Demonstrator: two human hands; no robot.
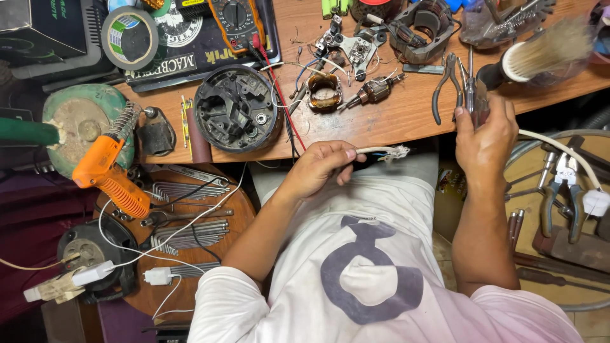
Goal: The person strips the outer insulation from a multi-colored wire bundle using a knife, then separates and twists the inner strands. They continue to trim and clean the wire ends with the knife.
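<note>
Roughly centre, the left hand [316,168] pinches a white cable [381,152] near its stripped end, just below the bench [394,121] edge. Further right, the right hand [486,136] closes around a slim tool [471,89]. Best to grip close to the frayed wires, keeping them steady.

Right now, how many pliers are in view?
2. Black-handled pliers lie on the table by the right hand; teal-handled pliers lie on the board far right. The tool in that hand may be a third.
</note>
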